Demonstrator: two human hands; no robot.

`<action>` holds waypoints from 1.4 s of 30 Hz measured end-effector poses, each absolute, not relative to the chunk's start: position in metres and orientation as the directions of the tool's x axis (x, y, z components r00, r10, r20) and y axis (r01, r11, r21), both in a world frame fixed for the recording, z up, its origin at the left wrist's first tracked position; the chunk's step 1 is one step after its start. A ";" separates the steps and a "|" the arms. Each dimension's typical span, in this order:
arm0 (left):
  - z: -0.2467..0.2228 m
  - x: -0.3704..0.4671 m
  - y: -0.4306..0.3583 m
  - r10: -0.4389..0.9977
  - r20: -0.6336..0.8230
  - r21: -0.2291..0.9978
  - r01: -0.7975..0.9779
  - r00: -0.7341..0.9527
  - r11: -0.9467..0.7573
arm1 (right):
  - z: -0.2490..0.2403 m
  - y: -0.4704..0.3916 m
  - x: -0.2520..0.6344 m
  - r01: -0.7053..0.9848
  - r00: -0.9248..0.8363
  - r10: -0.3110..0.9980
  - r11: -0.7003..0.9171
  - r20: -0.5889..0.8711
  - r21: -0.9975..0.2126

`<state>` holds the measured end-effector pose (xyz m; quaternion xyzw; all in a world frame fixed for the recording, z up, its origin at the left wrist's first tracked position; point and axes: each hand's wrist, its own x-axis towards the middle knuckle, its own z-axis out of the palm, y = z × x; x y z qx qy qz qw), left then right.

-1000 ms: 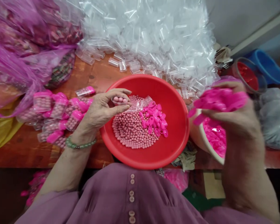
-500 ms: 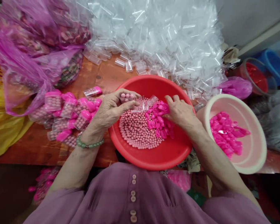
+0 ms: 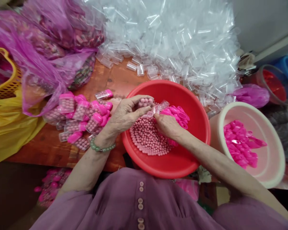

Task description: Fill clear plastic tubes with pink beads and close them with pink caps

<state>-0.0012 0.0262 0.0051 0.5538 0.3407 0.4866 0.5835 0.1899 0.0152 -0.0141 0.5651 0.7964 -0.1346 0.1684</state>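
Over the red basin [image 3: 192,153], my left hand [image 3: 124,116] holds a small clear jar [image 3: 146,101] filled with pink beads, between thumb and fingers. My right hand [image 3: 169,126] is close by on the right, its fingers pinched together beside a clear empty jar [image 3: 163,105]; what they hold, if anything, I cannot make out. Many pink beads [image 3: 150,140] lie in the basin below both hands. Bright pink caps [image 3: 179,115] are heaped in the basin, partly behind my right hand.
Left of the basin lie bead-filled jars with pink caps [image 3: 80,110]. A large heap of clear empty jars [image 3: 172,41] covers the back. At right stands a cream bucket [image 3: 271,163] holding pink caps. Purple bags [image 3: 38,64] and a yellow basket [image 3: 13,80] are at left.
My right hand has moved left from the pink caps to beside the jar in my left hand, its fingers now pinched. My left hand keeps hold of the filled jar. The view has shifted slightly.
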 end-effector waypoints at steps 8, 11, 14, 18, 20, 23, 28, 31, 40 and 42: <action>0.006 -0.001 0.026 0.913 0.076 0.968 -0.251 0.400 0.029 | 0.027 0.022 0.211 0.480 -0.078 0.996 0.012 -0.030 -0.877; 0.006 0.002 0.023 0.874 0.000 0.936 -0.308 0.485 0.172 | 0.035 0.027 0.200 -0.033 0.112 0.992 -0.051 -0.054 -0.998; 0.007 0.003 0.017 0.839 -0.054 0.878 -0.375 0.541 0.297 | 0.032 0.032 0.187 -0.185 0.118 0.989 -0.068 -0.091 -0.980; 0.007 0.004 0.011 0.859 -0.072 0.841 -0.431 0.507 0.326 | 0.022 0.031 0.181 -0.016 0.079 0.997 -0.027 -0.028 -1.000; 0.007 0.005 0.011 0.863 -0.073 0.838 -0.438 0.500 0.325 | 0.021 0.029 0.183 0.152 0.075 0.995 0.050 0.062 -0.987; 0.008 0.006 0.013 0.859 -0.063 0.841 -0.436 0.508 0.319 | 0.021 0.026 0.188 0.484 0.005 0.971 0.206 0.238 -0.850; 0.007 0.007 0.015 0.854 -0.037 0.829 -0.461 0.519 0.316 | 0.025 0.024 0.194 0.657 -0.342 0.894 0.447 0.288 -0.607; 0.005 0.005 0.017 0.819 -0.058 0.796 -0.468 0.571 0.383 | 0.027 0.024 0.197 0.649 -0.432 0.881 0.453 0.194 -0.610; 0.005 0.002 0.031 0.741 -0.110 0.720 -0.461 0.663 0.519 | 0.028 0.030 0.205 0.413 -0.336 0.924 0.320 0.185 -0.853; 0.007 0.001 0.029 0.740 -0.098 0.737 -0.451 0.665 0.503 | 0.028 0.030 0.203 0.274 -0.274 0.945 0.254 0.178 -0.928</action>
